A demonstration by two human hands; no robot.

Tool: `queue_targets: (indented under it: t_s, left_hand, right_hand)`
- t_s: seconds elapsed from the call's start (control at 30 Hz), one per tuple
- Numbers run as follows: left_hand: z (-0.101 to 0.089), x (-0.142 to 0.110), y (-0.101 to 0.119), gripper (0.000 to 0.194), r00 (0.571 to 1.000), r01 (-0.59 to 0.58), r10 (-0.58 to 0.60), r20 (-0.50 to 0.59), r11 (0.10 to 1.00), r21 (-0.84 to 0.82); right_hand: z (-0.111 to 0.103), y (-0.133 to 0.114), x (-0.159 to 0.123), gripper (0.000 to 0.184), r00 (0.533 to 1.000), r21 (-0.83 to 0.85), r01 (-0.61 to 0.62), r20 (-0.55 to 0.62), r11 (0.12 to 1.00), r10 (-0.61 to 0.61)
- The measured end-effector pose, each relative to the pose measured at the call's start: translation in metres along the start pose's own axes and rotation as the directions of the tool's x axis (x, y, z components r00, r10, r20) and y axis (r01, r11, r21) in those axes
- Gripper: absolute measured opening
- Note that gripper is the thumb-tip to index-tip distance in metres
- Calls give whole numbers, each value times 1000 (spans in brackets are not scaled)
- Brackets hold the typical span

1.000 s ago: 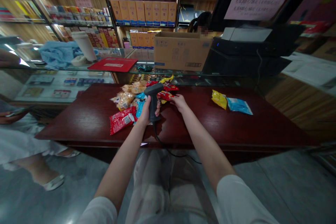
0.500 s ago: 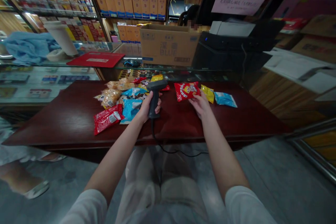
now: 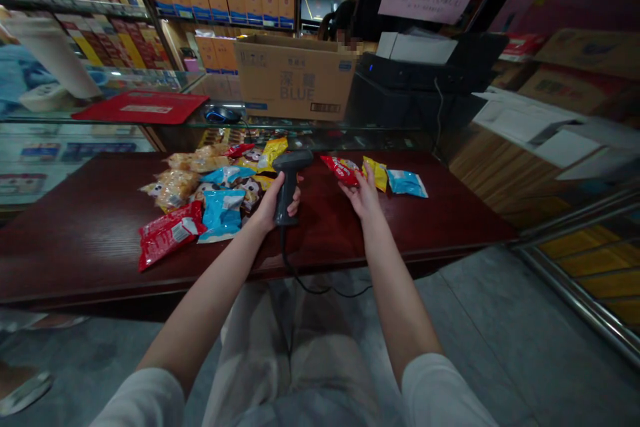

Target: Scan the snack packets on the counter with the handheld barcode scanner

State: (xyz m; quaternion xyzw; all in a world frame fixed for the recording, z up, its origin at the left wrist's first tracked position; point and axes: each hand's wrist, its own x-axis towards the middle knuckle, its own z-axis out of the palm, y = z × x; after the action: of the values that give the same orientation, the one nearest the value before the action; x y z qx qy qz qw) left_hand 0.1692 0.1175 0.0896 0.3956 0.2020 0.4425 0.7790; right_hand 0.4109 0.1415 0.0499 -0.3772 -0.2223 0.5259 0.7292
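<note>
L hand point(image 3: 273, 208): fingers wrapped tight round corded barcode scanner point(image 3: 289, 183), head up. R hand point(image 3: 363, 193): fingers spread wide, tips at red snack pkt point(image 3: 341, 170); yellow pkt point(image 3: 375, 173) & blue pkt point(image 3: 407, 183) just beside. Snack pile point(image 3: 200, 180) left of scanner, all on dark red wood counter point(image 3: 90, 240).

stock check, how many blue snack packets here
3: one blue packet at the front of the pile, another behind it, a third far right. Others may hide in the pile.
</note>
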Motion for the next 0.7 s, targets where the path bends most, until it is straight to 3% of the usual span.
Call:
queue_targets:
  t_s: [0.13,0.3,0.47,0.6,0.7]
  left_hand:
    - [0,-4,3,43,999,11,-12,-33,999,-30]
    - [3,-4,2,46,1000,10,-10,-10,1000,-13]
    - [6,-6,1,48,999,34,-34,-17,999,-2]
    - [7,-6,1,49,999,49,-49,-21,999,-8]
    - [6,-6,1,50,999,51,-51,-11,999,-3]
  right_hand:
    - [5,-4,-5,18,986,124,-168,4,978,169]
    - [12,-15,-17,16,930,230,-367,106,901,352]
    - [11,-12,-20,8,932,77,-338,163,938,322]
    - [12,-4,-21,21,948,-126,-279,125,952,294]
    - [16,0,-22,30,957,-175,-258,86,950,275]
